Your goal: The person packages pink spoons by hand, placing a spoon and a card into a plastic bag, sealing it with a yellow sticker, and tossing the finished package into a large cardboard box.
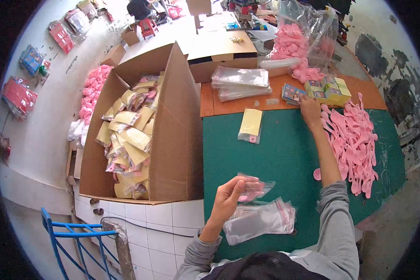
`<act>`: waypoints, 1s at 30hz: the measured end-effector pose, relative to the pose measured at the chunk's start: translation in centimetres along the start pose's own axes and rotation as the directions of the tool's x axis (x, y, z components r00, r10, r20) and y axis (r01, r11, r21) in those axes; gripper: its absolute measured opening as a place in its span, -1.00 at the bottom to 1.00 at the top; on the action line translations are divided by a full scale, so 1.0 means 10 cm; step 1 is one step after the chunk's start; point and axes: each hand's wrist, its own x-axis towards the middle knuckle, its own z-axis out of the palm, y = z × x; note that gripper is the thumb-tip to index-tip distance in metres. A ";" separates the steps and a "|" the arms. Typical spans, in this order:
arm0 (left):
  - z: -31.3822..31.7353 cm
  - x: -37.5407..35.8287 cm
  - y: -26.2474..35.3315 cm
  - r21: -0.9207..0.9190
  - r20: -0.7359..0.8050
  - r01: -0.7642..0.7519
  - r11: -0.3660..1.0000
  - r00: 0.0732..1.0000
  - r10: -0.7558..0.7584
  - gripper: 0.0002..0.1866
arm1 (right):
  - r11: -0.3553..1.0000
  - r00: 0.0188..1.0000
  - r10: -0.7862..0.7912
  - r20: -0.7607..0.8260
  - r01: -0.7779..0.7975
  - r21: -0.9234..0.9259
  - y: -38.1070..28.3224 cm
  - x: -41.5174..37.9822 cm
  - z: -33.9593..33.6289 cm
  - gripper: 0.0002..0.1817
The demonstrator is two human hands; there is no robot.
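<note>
left hand (227, 198) pinches a clear plastic bag (262, 188) with pink contents, near centre; colourful printed cards (291, 94) lie far, just left of the nearer right hand (309, 107). whether it grips one cannot be told.

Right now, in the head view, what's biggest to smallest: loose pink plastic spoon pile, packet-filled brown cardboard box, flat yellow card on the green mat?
Packet-filled brown cardboard box
Loose pink plastic spoon pile
Flat yellow card
</note>
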 end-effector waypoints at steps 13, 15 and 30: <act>-0.19 0.07 0.10 -0.009 -0.087 -0.016 1.000 0.996 0.016 -0.65 | 0.471 0.996 0.019 0.090 -0.088 0.878 -0.35 -1.05 -1.26 -0.84; -0.18 0.20 0.25 0.025 0.011 -0.005 1.000 1.000 0.004 -0.69 | 0.139 0.969 0.040 0.245 -0.248 0.959 -0.31 -1.04 -1.35 -0.85; 0.09 0.45 0.01 0.152 0.188 0.095 0.984 0.974 -0.124 -0.78 | 0.109 0.976 0.207 0.062 -0.086 0.990 -0.87 -1.06 -2.55 -0.38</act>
